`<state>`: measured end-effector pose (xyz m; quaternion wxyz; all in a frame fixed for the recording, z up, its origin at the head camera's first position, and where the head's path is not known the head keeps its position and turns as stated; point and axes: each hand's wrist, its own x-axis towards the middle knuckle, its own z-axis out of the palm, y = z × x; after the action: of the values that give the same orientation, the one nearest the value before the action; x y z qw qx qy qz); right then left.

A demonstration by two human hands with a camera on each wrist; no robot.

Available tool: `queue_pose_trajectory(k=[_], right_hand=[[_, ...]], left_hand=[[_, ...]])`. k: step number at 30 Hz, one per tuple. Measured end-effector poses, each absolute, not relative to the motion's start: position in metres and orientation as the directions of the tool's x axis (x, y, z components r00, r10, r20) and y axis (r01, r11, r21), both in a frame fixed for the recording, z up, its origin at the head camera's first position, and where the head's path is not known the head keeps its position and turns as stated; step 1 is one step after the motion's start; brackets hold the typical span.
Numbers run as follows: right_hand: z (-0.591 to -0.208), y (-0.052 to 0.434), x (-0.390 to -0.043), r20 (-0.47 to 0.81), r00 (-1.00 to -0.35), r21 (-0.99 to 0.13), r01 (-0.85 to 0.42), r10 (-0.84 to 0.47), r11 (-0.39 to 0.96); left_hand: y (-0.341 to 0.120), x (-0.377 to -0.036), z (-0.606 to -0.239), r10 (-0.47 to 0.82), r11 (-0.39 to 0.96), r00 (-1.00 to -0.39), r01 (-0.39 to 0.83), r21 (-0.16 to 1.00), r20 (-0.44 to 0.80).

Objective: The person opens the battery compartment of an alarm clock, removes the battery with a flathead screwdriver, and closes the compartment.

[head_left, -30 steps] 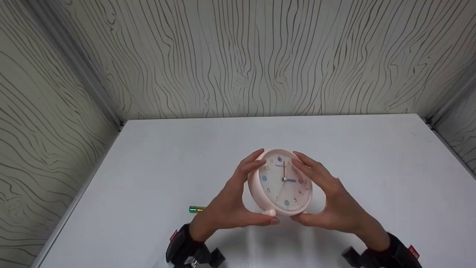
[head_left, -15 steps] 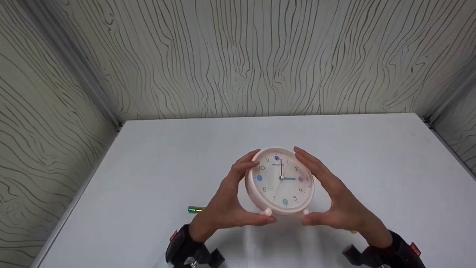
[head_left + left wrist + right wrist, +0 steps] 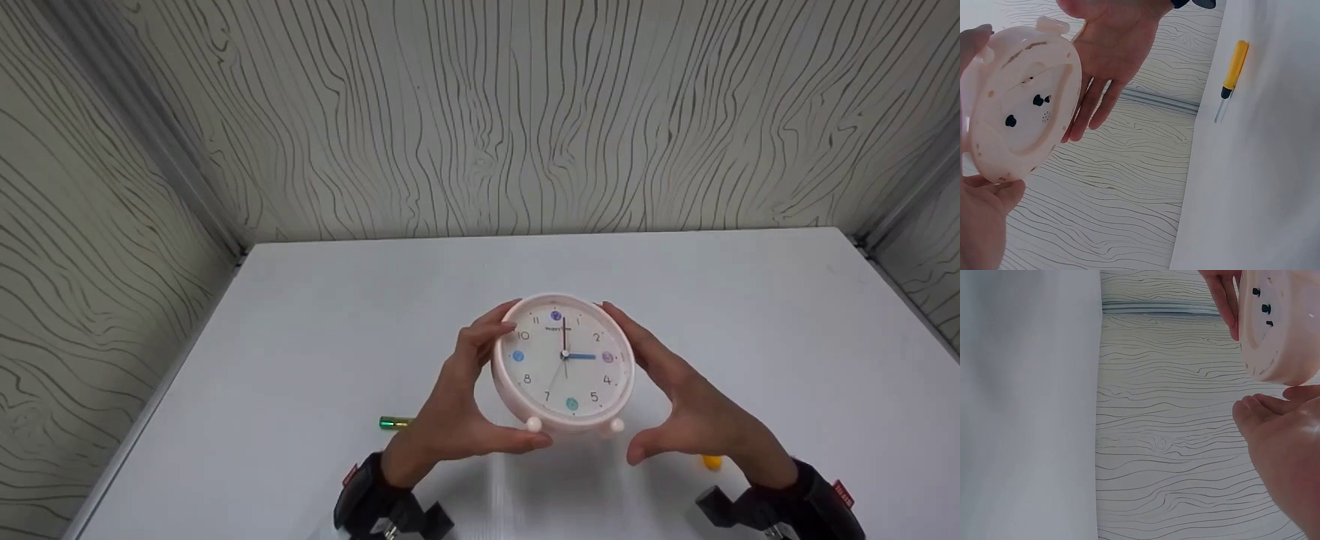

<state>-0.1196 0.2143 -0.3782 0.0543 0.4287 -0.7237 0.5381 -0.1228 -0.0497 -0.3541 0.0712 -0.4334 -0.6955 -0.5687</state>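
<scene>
A round pale pink alarm clock is held up over the table, its dial towards the head camera. My left hand grips it by the left side, fingers on the upper rim and thumb under a small foot. Beside the right rim is my right hand, fingers straight and touching or very near the edge, thumb apart from the clock. In the left wrist view the clock's back shows black knobs, with the right hand's palm facing it. In the right wrist view the right fingers lie close below the casing.
A shiny green cylinder, perhaps a battery, lies on the white table, partly behind the left forearm. Near the right wrist lies a tool with a yellow handle and thin metal shaft, apparently a screwdriver. Wood-grain panels wall the table.
The clock has turned to face the head camera more squarely and shifted slightly left. My right thumb has come off its lower edge, the right hand moving right and uncovering the yellow handle.
</scene>
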Motion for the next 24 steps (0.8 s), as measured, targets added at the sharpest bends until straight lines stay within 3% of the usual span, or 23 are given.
queue_pose_trajectory(k=[10, 24], right_hand=[[-0.385, 0.219, -0.12, 0.519, -0.677, -0.734, -0.666, -0.523, 0.133], [-0.364, 0.212, -0.11, 0.528, -0.688, -0.652, -0.704, -0.499, 0.28]], left_hand=[[-0.049, -0.121, -0.353, 0.553, -0.012, -0.617, 0.666, 0.746, 0.56], [-0.047, -0.124, -0.358, 0.573, 0.112, -0.691, 0.597, 0.794, 0.44]])
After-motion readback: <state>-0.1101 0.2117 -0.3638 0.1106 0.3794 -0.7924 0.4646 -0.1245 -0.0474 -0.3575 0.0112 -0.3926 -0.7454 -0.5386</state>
